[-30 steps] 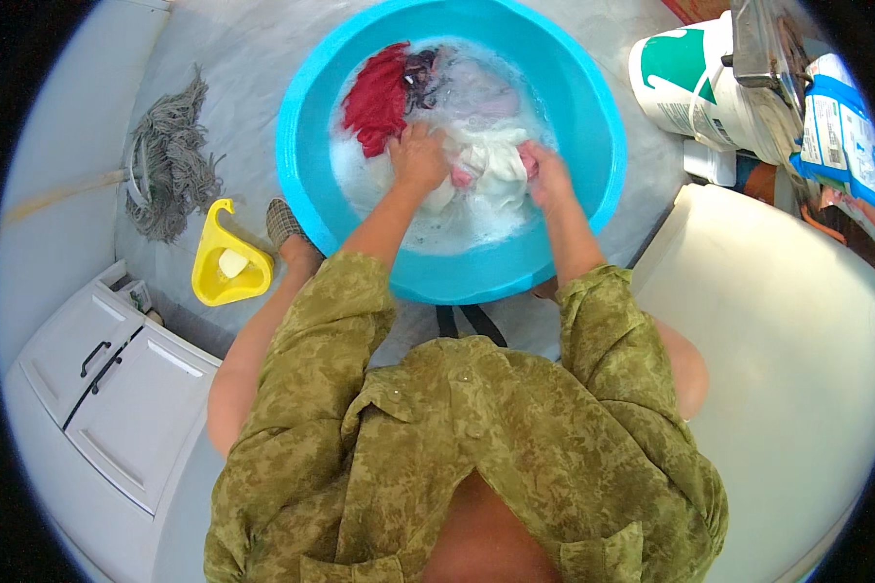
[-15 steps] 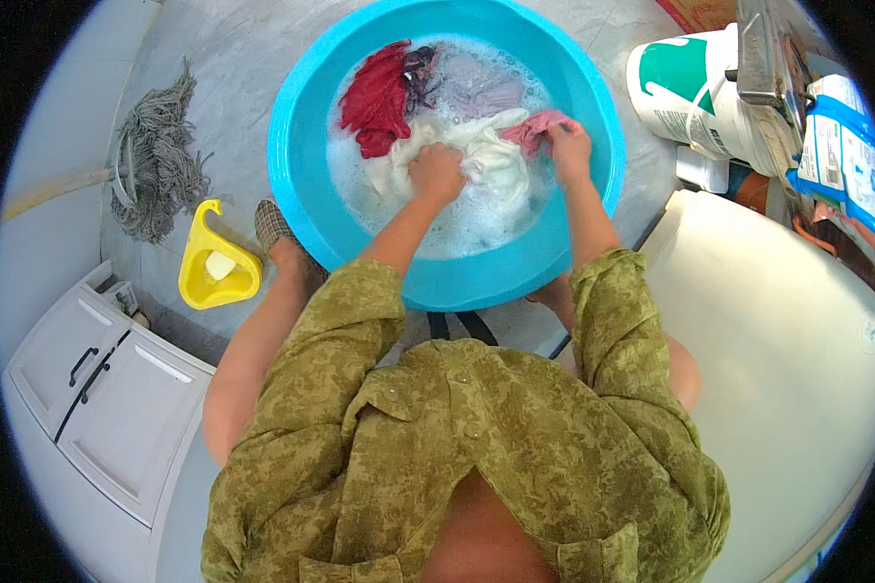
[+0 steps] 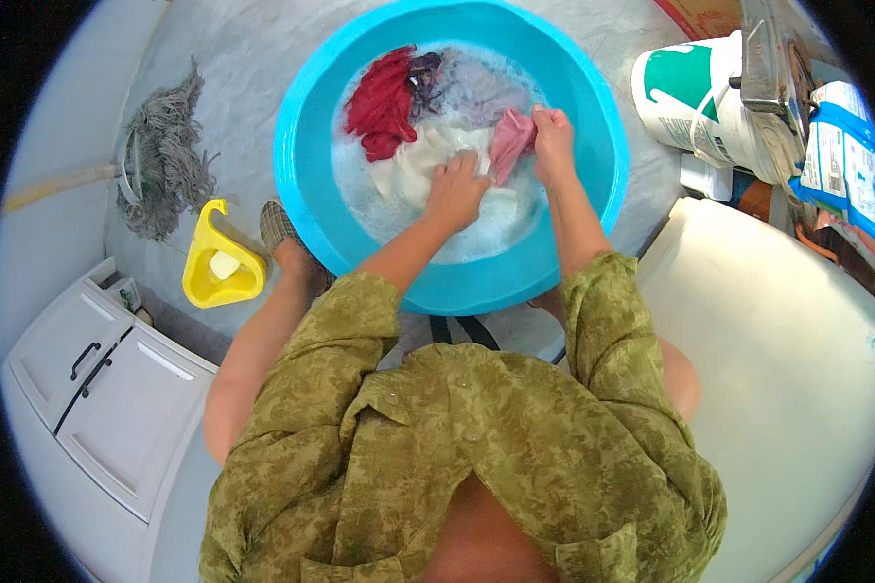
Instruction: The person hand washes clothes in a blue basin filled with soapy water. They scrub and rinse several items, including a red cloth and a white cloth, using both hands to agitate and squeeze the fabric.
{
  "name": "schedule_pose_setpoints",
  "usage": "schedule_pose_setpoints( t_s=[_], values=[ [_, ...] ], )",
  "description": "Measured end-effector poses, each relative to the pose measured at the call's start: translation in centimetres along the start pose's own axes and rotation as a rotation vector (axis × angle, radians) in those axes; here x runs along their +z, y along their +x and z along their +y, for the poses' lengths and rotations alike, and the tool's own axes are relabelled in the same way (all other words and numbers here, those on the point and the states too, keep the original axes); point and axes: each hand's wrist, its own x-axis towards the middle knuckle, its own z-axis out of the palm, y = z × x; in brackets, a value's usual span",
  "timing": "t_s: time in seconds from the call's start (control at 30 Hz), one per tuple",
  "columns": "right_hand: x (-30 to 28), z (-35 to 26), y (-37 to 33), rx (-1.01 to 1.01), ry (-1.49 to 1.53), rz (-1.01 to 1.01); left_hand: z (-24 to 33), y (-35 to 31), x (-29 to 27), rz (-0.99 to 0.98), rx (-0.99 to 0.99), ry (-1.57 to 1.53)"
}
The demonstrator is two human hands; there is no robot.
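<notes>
Soapy water fills a large blue basin (image 3: 306,214), with several garments soaking in it. My right hand (image 3: 554,146), near the basin's right side, pinches the edge of a wet pink cloth (image 3: 511,136). Just left of it, my left hand (image 3: 454,194) rests on a white cloth (image 3: 423,160), its fingers stretched out and slightly apart. A dark red garment (image 3: 383,102) lies at the left of the water beside a dark patterned cloth (image 3: 425,83). Behind the white cloth, a pale lilac cloth (image 3: 481,92) is partly under the suds.
Left of the basin, a yellow soap dish (image 3: 196,282) holds a pale soap bar (image 3: 224,264). A grey string mop (image 3: 160,155) leans beyond it, above a white cabinet (image 3: 117,408). At the right are a white-and-green bucket (image 3: 685,92) and a large cream lidded surface (image 3: 758,340).
My right hand has drawn the pink cloth slightly left and upright. My left hand has loosened from the white cloth, its fingers straightening, and moved a little right and nearer.
</notes>
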Motion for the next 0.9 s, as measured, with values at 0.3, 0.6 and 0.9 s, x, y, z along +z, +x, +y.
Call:
schedule_pose_setpoints(
  t_s=[0.3, 0.6, 0.9],
  values=[
    [0.0, 5.8, -3.6, -0.577, -0.868, 0.187, 1.4, -4.4, 1.5, 0.18, 0.366, 0.036],
    [0.3, -1.7, 0.5, -0.081, 0.206, 0.012, -0.5, -3.0, 0.0, -0.406, 0.227, -0.009],
    [-0.3, 3.4, -1.2, -0.554, -1.036, 0.239, -2.0, -0.6, 2.7, -0.084, -0.238, -0.563]
  ],
)
